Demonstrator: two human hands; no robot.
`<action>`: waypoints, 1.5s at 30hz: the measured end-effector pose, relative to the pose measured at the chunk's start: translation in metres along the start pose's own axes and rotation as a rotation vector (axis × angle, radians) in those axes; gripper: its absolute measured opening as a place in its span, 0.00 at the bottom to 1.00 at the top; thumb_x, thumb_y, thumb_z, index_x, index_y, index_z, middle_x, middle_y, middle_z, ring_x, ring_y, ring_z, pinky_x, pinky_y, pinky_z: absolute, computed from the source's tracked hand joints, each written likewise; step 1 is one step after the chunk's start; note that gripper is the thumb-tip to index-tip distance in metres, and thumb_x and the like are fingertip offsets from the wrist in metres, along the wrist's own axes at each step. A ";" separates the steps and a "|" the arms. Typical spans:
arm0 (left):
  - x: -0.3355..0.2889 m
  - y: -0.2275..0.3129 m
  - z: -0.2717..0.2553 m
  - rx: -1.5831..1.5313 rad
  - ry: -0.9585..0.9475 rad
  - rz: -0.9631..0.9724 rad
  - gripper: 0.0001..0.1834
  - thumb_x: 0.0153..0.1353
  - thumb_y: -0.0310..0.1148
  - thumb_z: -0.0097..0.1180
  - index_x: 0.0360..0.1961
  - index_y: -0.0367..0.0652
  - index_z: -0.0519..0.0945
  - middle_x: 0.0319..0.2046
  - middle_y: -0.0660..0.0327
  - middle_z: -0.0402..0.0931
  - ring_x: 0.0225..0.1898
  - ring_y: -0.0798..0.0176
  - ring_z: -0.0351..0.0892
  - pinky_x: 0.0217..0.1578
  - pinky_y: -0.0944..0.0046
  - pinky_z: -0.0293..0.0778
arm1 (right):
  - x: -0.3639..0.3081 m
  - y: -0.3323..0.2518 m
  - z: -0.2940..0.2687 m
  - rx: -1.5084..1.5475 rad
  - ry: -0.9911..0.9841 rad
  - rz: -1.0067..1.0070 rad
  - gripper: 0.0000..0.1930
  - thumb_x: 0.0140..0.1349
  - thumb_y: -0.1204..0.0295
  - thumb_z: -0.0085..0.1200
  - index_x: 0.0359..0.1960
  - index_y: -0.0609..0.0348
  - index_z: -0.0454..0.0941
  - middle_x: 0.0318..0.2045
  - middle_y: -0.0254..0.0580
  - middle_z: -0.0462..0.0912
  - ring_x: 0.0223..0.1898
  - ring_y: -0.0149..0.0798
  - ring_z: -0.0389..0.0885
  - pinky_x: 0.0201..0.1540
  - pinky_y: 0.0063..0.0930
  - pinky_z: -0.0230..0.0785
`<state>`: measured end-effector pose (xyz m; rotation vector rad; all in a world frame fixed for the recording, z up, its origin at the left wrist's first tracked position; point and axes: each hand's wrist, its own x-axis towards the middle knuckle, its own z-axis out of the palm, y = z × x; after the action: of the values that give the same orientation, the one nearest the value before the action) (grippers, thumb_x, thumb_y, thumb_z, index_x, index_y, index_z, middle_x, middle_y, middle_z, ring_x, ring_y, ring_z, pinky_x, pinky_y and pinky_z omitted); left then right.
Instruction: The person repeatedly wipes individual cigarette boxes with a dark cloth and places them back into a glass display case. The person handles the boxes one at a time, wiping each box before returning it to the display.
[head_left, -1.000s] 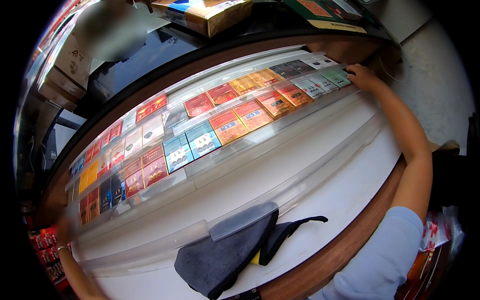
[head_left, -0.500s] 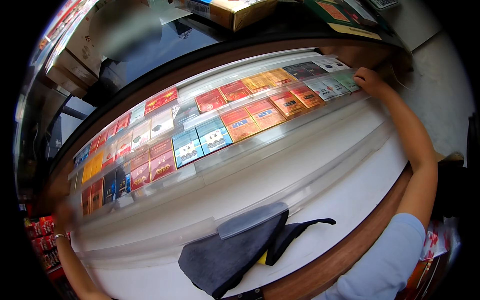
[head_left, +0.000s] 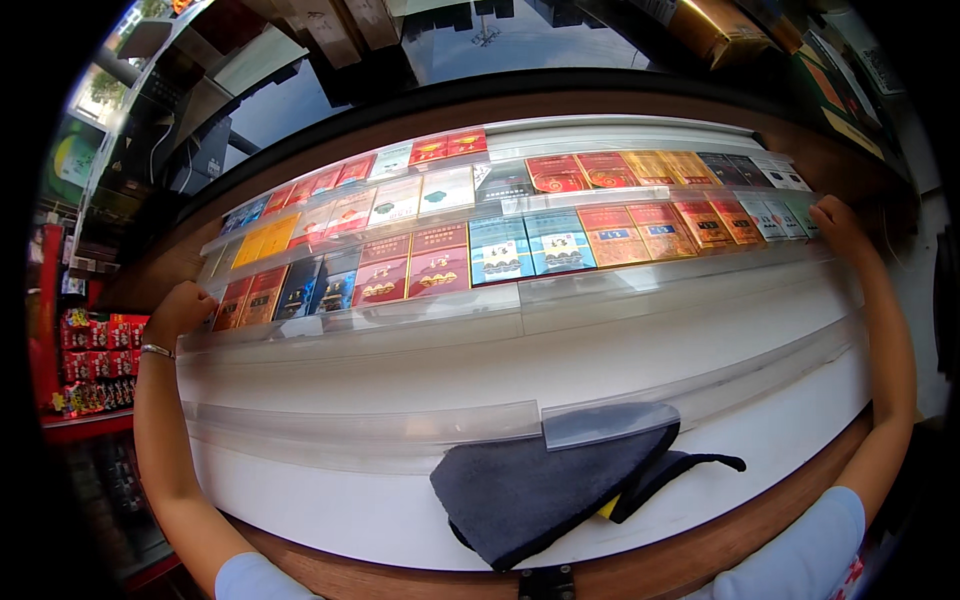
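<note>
Rows of cigarette packs (head_left: 440,265) in red, gold, blue and white stand behind clear plastic strips (head_left: 400,318) on a stepped white display rack (head_left: 500,365). My left hand (head_left: 182,308), with a bracelet at the wrist, is closed at the rack's left end, beside the brown-red packs of the front row. At the right end, my right hand (head_left: 838,224) is closed beside the pale green pack. Both hands grip the rack's ends; the fingertips are partly hidden. A dark grey cloth (head_left: 545,485) with black edging lies over the near strip.
A wooden frame (head_left: 640,560) edges the rack, with a black metal fitting at the front. Behind it is a dark glass counter (head_left: 530,45) with boxes. At the left stands a shelf of red packets (head_left: 100,345).
The view has swung left and levelled, so the rack lies straighter. My left hand, blurred before, now shows clearly at the rack's left end. My right hand stays at the right end.
</note>
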<state>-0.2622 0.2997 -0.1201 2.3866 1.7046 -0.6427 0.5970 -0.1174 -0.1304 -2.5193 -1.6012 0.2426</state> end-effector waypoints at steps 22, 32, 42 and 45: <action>-0.008 -0.045 -0.021 -0.029 -0.075 0.097 0.13 0.57 0.29 0.46 0.34 0.38 0.82 0.30 0.55 0.82 0.30 0.65 0.79 0.33 0.64 0.74 | 0.030 -0.003 0.008 -0.239 -0.173 -0.224 0.14 0.63 0.63 0.45 0.30 0.63 0.75 0.32 0.55 0.75 0.38 0.57 0.73 0.42 0.44 0.66; -0.014 -0.052 -0.015 -0.400 -0.008 -0.051 0.15 0.52 0.24 0.47 0.37 0.36 0.84 0.32 0.57 0.83 0.34 0.66 0.79 0.39 0.66 0.75 | 0.031 -0.001 0.011 -0.230 -0.127 -0.334 0.13 0.63 0.65 0.45 0.29 0.62 0.74 0.32 0.55 0.75 0.37 0.57 0.72 0.41 0.46 0.66; -0.031 0.055 -0.065 -0.328 -0.097 0.036 0.14 0.54 0.28 0.50 0.39 0.39 0.83 0.33 0.59 0.83 0.35 0.67 0.78 0.38 0.68 0.72 | 0.025 0.009 0.013 -0.266 -0.117 -0.345 0.13 0.62 0.66 0.45 0.27 0.64 0.73 0.31 0.56 0.74 0.36 0.58 0.72 0.40 0.46 0.65; -0.036 0.107 -0.056 -0.313 -0.152 0.241 0.13 0.54 0.29 0.51 0.39 0.43 0.84 0.32 0.61 0.82 0.34 0.66 0.78 0.38 0.66 0.72 | 0.026 0.010 0.012 -0.263 -0.118 -0.408 0.12 0.62 0.67 0.45 0.27 0.64 0.73 0.30 0.56 0.74 0.35 0.58 0.71 0.39 0.47 0.65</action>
<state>-0.1578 0.2502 -0.0690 2.2115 1.3193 -0.4665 0.6137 -0.0978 -0.1454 -2.3101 -2.2790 0.1404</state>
